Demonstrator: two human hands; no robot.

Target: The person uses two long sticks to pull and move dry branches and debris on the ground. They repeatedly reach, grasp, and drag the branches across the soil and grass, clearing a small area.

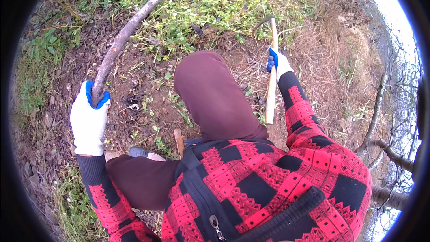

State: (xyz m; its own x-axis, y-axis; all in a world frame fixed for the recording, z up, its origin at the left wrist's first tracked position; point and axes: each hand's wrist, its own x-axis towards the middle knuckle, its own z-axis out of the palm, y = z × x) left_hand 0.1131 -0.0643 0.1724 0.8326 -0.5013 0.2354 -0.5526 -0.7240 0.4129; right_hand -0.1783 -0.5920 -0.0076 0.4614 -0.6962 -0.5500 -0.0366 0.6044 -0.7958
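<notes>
My left hand [91,121], in a white glove with blue palm coating, is closed round the lower end of a long bent branch [120,40]. From there the branch rises and curves over to the right, its far tip hooking down above green plants. On the right, my gloved right hand [278,64] grips the pale wooden handle of a sickle [271,92] around its middle. The sickle's thin dark curved blade points left from the handle's far end. Between my hands is my bent knee in dark maroon trousers.
Low green plants [224,6] cover the far ground, with bare soil and dead leaves [134,94] nearer. Leafless tree branches [376,112] stand along the right side, close to my right arm. A short wooden piece [179,141] shows beside my waist, and a strap crosses my checked jacket.
</notes>
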